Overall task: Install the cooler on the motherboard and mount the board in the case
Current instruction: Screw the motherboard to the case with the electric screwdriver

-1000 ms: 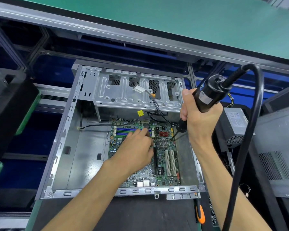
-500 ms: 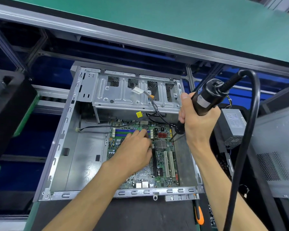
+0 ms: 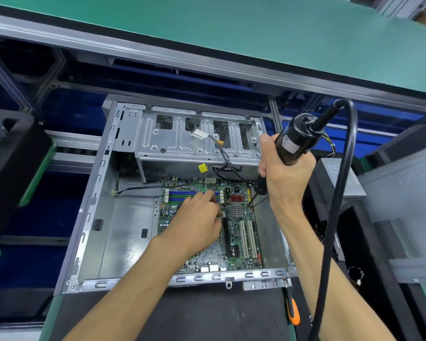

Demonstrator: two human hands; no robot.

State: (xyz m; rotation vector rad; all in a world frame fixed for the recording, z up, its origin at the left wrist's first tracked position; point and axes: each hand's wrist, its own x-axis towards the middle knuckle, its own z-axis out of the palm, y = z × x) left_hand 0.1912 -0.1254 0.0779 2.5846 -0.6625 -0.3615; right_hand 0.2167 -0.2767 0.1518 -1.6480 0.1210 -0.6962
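A green motherboard (image 3: 241, 232) lies flat inside the open grey metal case (image 3: 123, 232), in its right half. My left hand (image 3: 197, 220) rests on the board's middle, fingers reaching toward the blue memory slots (image 3: 182, 195); whether it pinches anything is hidden. My right hand (image 3: 284, 178) grips a black electric screwdriver (image 3: 295, 141) held tilted, its bit tip touching down at the board's right edge near the small silver heatsink (image 3: 236, 210). No cooler is visible on the board.
A thick black cord (image 3: 340, 205) loops from the screwdriver down past my right arm. Black cables (image 3: 226, 166) hang from the drive cage (image 3: 197, 136). A power supply (image 3: 340, 178) stands right of the case. An orange-handled tool (image 3: 293, 313) lies by the case's near right corner.
The view has shifted slightly. My right hand and the screwdriver stay at the board's right edge, and my left hand stays on the board.
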